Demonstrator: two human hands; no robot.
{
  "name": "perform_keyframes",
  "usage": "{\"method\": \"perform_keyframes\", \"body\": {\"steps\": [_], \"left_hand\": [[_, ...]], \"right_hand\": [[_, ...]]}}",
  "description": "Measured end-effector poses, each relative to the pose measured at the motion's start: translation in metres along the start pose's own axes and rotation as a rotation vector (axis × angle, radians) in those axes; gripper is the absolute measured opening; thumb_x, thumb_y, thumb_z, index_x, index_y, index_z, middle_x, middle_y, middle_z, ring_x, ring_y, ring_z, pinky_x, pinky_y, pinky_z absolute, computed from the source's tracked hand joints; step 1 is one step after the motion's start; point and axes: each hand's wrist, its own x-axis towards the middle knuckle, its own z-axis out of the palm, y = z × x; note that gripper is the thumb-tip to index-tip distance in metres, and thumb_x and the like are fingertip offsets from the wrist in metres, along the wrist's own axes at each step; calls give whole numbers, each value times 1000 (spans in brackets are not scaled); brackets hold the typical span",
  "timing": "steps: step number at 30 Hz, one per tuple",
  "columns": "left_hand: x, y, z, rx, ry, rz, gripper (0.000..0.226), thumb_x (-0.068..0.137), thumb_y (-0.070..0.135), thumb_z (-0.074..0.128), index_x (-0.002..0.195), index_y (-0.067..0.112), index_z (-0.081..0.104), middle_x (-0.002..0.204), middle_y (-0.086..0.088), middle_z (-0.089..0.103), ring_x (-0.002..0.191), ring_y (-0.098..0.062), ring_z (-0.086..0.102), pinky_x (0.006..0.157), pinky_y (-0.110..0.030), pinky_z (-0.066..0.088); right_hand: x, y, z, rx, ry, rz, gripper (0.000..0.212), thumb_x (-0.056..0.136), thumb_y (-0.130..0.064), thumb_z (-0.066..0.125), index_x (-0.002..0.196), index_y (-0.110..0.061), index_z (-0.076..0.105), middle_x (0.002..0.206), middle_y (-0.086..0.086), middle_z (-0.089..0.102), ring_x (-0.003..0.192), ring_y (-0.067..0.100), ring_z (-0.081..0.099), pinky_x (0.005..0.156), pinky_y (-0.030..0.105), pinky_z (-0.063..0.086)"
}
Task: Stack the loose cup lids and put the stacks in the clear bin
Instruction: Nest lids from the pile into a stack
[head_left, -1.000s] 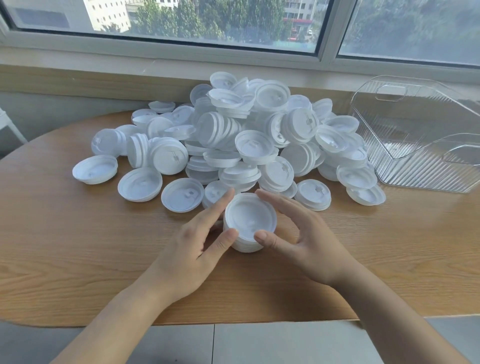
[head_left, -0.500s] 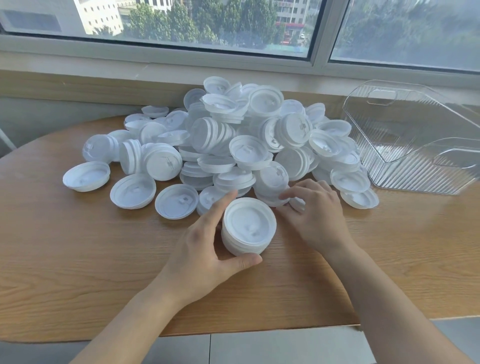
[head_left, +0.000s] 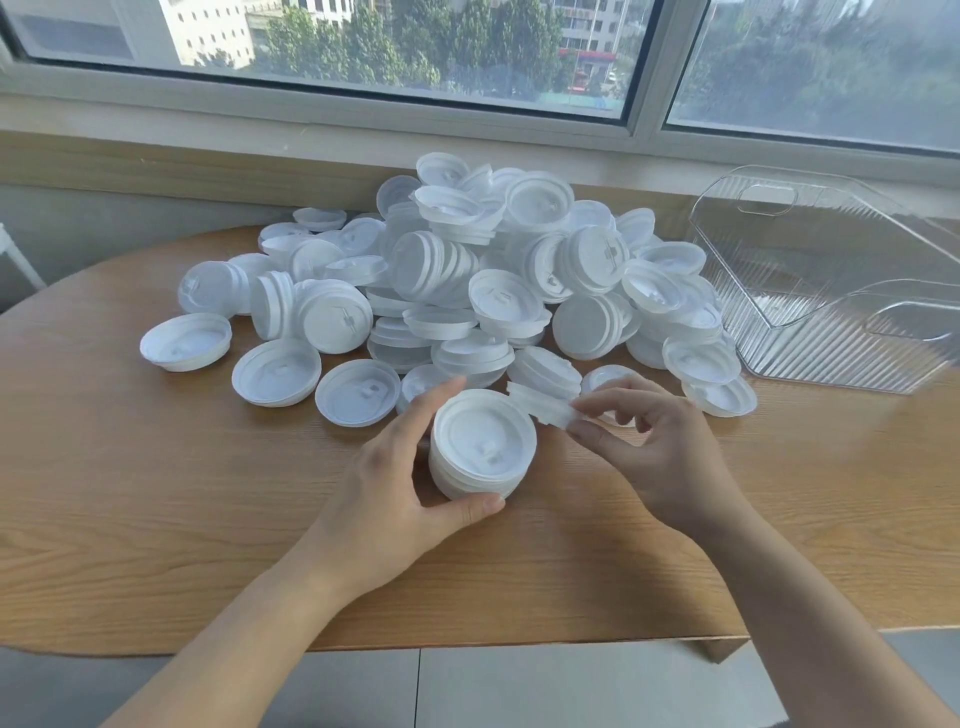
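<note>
The left hand cups a short lid stack on the bench; the right hand pinches tilted lids beside it (likely to seat crooked). Clear bin beyond right hand.

I can see two bare arms that come up from the bottom of the picture, and no sleeve covers either one as far down as I can see. The left hand and the right hand have no gloves, no rings and no watch or band at the wrists. The one nail I can see well, on the left thumb, is short and plain.
</note>
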Motion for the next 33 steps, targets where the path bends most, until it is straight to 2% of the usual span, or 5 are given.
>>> {"method": "perform_keyframes", "body": {"steps": [5, 12, 18, 25, 33], "left_hand": [[-3, 5, -1, -24, -4, 4, 98, 67, 73, 79, 152, 56, 33, 131, 45, 51, 122, 18, 50, 95, 4, 32], [-4, 11, -2, -68, -11, 8, 87, 75, 72, 74, 150, 53, 36, 133, 40, 54, 121, 18, 52, 94, 0, 37], [-2, 9, -2, -110, -16, 25, 85, 75, 66, 78, 149, 49, 40, 133, 39, 56, 123, 11, 57, 97, -4, 40], [-2, 6, -2, -193, -30, 30, 85, 85, 81, 57, 159, 45, 33, 138, 37, 54, 128, 7, 56, 100, -7, 41], [-2, 3, -4, -172, -50, 10, 75, 93, 73, 53, 159, 45, 35, 133, 28, 61, 128, -2, 58, 110, -23, 46]], "right_hand": [[-8, -15, -6, 122, 78, -78, 9, 81, -35, 80, 89, -34, 79, 90, -12, 68, 80, 7, 53, 75, 14, 39], [-15, -27, 11, -162, 50, -424, 8, 92, -26, 79, 98, -28, 84, 94, -13, 64, 90, 18, 58, 82, 34, 46], [-16, -32, 16, -309, -35, -598, 9, 96, -25, 76, 102, -28, 83, 98, -12, 63, 85, 10, 45, 79, 28, 41], [-16, -32, 20, -206, -60, -224, 57, 97, -63, 56, 145, -32, 60, 126, -18, 51, 116, 3, 51, 101, 23, 42], [-15, -24, 28, -195, -209, -104, 69, 94, -71, 47, 151, -32, 53, 128, -20, 49, 115, -5, 48, 96, 11, 35]]}}
